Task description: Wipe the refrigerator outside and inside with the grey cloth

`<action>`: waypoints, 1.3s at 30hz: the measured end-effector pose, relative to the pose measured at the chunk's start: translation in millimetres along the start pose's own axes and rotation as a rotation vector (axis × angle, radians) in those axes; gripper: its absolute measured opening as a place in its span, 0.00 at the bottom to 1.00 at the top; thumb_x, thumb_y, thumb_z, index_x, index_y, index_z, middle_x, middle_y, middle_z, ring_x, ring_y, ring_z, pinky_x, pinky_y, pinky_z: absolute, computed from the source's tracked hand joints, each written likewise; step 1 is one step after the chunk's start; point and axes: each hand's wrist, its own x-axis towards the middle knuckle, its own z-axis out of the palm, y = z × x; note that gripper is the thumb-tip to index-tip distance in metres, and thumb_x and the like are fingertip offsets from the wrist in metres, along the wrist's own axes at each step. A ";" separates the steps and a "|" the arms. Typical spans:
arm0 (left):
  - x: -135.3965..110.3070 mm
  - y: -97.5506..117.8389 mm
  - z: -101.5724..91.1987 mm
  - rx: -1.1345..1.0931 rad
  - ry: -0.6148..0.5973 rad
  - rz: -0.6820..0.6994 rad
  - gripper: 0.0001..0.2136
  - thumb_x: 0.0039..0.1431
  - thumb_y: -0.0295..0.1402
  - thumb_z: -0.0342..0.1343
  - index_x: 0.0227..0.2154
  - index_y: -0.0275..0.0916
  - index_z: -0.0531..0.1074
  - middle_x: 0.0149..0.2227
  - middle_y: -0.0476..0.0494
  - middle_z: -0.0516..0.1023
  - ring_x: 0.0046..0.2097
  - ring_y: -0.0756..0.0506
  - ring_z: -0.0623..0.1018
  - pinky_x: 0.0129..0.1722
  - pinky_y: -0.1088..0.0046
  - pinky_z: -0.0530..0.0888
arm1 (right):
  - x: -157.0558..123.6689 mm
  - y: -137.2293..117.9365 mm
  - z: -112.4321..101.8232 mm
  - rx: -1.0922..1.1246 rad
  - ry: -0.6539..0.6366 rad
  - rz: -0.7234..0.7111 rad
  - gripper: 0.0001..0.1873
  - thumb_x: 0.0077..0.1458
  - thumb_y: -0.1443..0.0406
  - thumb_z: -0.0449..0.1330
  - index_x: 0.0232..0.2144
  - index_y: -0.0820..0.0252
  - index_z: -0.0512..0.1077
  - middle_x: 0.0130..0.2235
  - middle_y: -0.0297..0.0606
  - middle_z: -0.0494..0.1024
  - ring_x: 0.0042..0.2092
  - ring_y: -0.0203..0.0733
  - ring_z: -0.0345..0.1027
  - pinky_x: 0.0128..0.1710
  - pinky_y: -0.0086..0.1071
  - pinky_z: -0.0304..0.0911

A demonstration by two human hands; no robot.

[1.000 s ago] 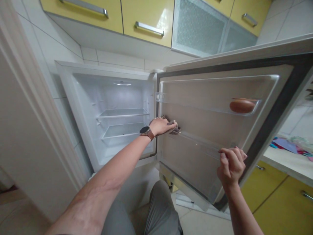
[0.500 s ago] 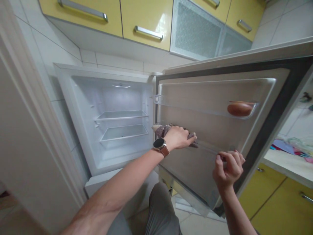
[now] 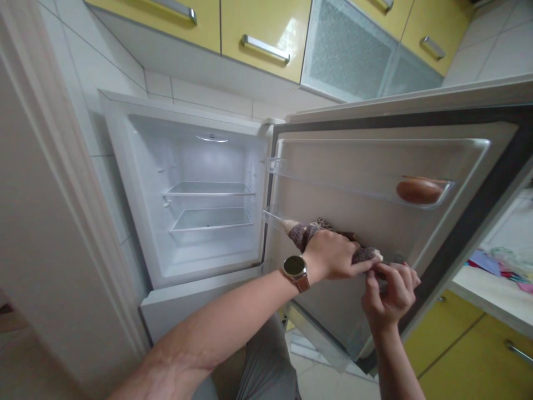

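cloth [image 3: 298, 233]: there it is, dark and bunched along the lower bin [image 3: 273, 215] of the open door [image 3: 328, 308], pale tip toward nine or ten, far end toward three or four; all hours count from here.
left hand [image 3: 333, 253]: palm down over the cloth, fingers closed on its folds, one digit stretched to the far end, seemingly to press it flush along the bin.
watch [image 3: 295, 266]: at eight o'clock, on the left wrist, just clear of the cloth.
right hand [image 3: 389, 289]: at four, narrow, fingers curled on the lower bin's right end, likely steadying it against the push; the hands all but meet, and whether they touch i cannot tell.
upper bin [image 3: 353, 189]: above, clear plastic, with a brown thing [image 3: 418, 190] sitting at its far end, two o'clock, well away from the hands.
fridge [image 3: 204, 164]: nine to ten, open, glass shelves level; the door swung wide probably gives both arms room.
leg [image 3: 268, 355]: seven o'clock, close below, bringing the body within reach.
counter [image 3: 499, 291]: three to four, beyond the door.
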 end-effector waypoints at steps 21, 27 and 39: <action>-22.5 -126.3 8.1 0.248 0.156 -0.022 0.28 0.69 0.56 0.41 0.30 0.41 0.76 0.32 0.41 0.81 0.36 0.42 0.80 0.34 0.65 0.66 | 2.3 14.8 2.6 0.017 0.011 0.039 0.05 0.56 0.63 0.60 0.29 0.56 0.70 0.29 0.31 0.67 0.34 0.40 0.64 0.54 0.47 0.59; -33.6 -177.6 -3.0 0.277 0.172 -0.147 0.27 0.70 0.53 0.40 0.27 0.41 0.76 0.32 0.40 0.82 0.36 0.41 0.79 0.34 0.65 0.64 | 0.9 11.2 1.2 -0.011 -0.019 0.050 0.06 0.57 0.62 0.59 0.29 0.55 0.69 0.29 0.31 0.67 0.34 0.41 0.64 0.54 0.47 0.58; -38.7 -175.9 -0.7 0.258 0.239 -0.274 0.27 0.69 0.51 0.41 0.26 0.40 0.76 0.31 0.38 0.82 0.36 0.40 0.79 0.34 0.64 0.63 | -0.9 5.2 2.3 -0.009 0.000 -0.003 0.04 0.58 0.64 0.59 0.30 0.55 0.70 0.30 0.31 0.67 0.35 0.40 0.64 0.53 0.44 0.57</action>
